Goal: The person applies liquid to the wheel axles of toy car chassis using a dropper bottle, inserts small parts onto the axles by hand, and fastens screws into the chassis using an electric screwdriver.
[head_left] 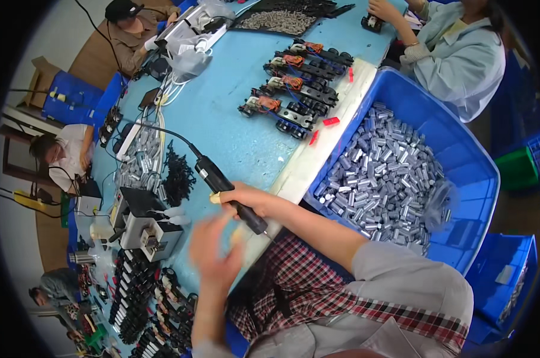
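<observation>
Right hand: the right hand (pixel 246 198) is closing its fingers around the black body of an electric screwdriver (pixel 215 178).
Screwdriver: it is slanting above the near edge of the blue table (pixel 222 113), its bit (pixel 271 237) is pointing down to the right, near the checked apron (pixel 300 271), and its cord (pixel 162 127) is running to the upper left.
Left hand: the left hand (pixel 215 253) is hovering just beside the screwdriver and is appearing blurred; I cannot tell whether it is holding or touching something.
Wheeled assemblies: four black assemblies (pixel 289 114) with orange parts are standing side by side in a row, beyond the hands.
Red pieces: several small red pieces (pixel 331 121) are lying on the white strip (pixel 300 173) beside this row.
Blue bin: at the right, a large blue bin (pixel 470 230) is holding many silver metal cylinders (pixel 380 173).
Left side: a pile of small black parts (pixel 179 174) is lying near a box-shaped machine (pixel 153 235).
Co-worker: at the upper right, a person in a light blue shirt (pixel 464 65) is sitting.
</observation>
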A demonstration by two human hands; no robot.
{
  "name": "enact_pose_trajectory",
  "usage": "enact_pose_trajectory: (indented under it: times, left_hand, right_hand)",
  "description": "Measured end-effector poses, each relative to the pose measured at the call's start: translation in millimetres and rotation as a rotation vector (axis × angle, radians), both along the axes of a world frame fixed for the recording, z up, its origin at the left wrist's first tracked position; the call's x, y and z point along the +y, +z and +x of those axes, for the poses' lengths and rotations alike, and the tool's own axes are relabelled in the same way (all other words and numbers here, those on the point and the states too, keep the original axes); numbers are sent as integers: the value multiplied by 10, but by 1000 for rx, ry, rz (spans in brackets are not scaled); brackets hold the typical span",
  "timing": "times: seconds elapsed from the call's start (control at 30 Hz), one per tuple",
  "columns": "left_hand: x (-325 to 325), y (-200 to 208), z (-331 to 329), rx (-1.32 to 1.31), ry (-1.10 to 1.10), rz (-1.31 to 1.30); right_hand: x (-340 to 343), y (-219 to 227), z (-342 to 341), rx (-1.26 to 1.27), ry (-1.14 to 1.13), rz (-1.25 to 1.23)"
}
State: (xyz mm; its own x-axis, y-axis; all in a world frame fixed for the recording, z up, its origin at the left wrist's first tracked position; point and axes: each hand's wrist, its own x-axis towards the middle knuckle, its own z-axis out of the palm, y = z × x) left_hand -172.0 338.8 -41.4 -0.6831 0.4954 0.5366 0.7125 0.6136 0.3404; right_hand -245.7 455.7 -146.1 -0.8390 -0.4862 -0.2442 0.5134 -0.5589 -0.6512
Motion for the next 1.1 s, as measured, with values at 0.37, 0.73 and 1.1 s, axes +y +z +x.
enact_pose_trajectory:
  times: [0.37, 0.73, 1.1]
  left_hand:
    - [1856, -904, -1201, 188, 292, -540]
    - [-935, 847, 737, -365, 171, 532]
    - [-1721, -473, 1344, -1171, 344, 776]
  right_hand:
    - [-154, -62, -59, 87, 57, 35]
    - [80, -241, -99, 419, 39, 120]
    - [-2324, 1560, -310, 1033, -309, 79]
